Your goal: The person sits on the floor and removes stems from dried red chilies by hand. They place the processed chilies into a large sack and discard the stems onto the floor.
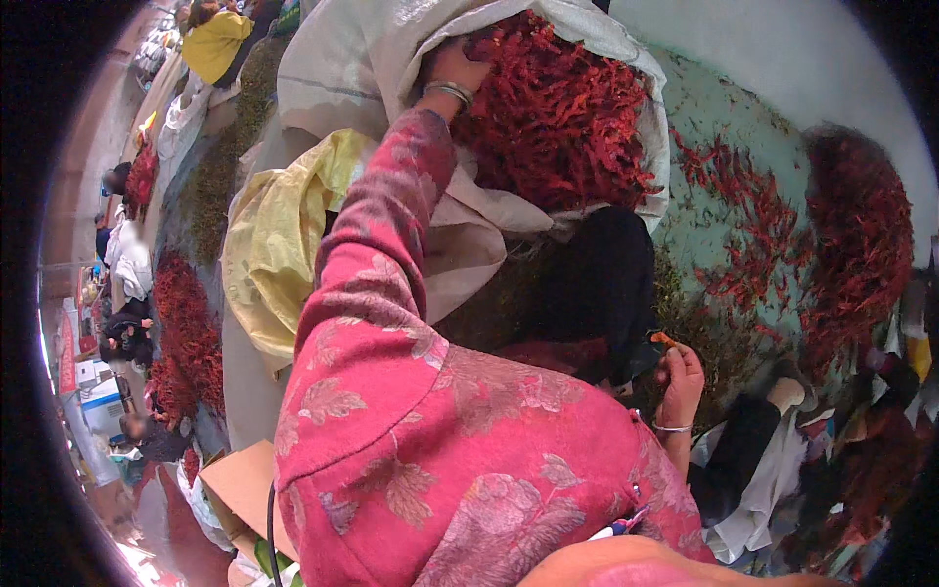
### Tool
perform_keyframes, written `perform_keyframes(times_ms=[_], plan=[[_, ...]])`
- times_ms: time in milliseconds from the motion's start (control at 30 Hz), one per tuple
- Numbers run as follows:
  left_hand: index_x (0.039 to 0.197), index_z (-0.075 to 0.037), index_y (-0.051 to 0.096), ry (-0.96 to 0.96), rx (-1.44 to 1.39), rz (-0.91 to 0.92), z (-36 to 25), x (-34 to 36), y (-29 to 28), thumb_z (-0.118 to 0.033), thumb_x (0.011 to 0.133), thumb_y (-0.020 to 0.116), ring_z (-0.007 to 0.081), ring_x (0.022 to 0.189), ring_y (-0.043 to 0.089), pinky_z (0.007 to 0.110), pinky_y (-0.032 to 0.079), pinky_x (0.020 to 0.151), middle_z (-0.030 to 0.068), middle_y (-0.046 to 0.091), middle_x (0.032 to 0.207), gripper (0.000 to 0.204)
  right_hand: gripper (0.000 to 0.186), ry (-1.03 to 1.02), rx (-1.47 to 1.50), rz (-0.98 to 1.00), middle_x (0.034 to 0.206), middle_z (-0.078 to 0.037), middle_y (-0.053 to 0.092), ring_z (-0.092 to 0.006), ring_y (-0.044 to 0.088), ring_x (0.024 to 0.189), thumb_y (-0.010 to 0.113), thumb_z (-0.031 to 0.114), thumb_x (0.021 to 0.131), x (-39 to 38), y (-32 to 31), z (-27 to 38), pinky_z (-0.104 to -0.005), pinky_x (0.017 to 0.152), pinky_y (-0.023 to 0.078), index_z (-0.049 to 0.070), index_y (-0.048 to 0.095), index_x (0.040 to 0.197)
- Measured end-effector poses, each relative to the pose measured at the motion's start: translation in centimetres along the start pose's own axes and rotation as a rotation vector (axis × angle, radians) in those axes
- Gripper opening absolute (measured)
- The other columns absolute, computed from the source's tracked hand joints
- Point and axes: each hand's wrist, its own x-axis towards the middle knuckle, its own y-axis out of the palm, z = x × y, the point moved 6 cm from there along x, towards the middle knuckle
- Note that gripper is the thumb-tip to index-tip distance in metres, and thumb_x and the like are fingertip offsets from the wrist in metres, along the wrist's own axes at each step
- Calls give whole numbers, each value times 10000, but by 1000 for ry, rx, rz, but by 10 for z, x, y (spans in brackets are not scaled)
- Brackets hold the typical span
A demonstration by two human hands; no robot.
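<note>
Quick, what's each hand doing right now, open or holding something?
Left hand: at the red peppers in the white sack; grip cannot be told.
Right hand: closed, fingertips pinching a small orange-red piece.

The white sack (328, 73) looks like woven plastic, matt and creased; its red pieces (558, 122) look rough and wrinkled. The sleeve (377, 220) is matt cloth, the left bracelet (450, 90) shiny metal.
</note>
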Motion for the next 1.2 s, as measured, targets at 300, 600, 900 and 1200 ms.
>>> perform_keyframes(times_ms=[300,600,900,1200], plan=[[1261,-84,435,-187,104,501,42,28,-7,-560,646,634,283,1205,392,345,304,1009,136,421,1305,803,164,-28,-53,-1,688,5,527,-56,451,570,534,142,854,2,-1,4,-189,502,358,9,574,942],[847,-25,646,238,-169,-69,-43,-78,-165,-154,762,579,229,658,618,323,487,607,159,623,725,168,152,-104,-154,47,663,26,498,-39,407,542,527,144,860,5,9,1,-181,480,326,24,578,940],[879,-21,631,-447,-93,549,110,-260,-150,-262,806,573,146,640,581,298,472,642,67,631,754,258,160,-97,-178,161,651,29,482,-42,387,524,530,143,869,7,21,-4,-176,469,312,18,564,963],[1095,-107,578,-240,327,856,117,-323,-38,-277,760,538,360,1004,533,403,423,872,202,556,1090,378,170,-141,-233,230,656,34,493,-36,400,530,539,144,866,-3,28,3,-180,471,323,9,569,965]])
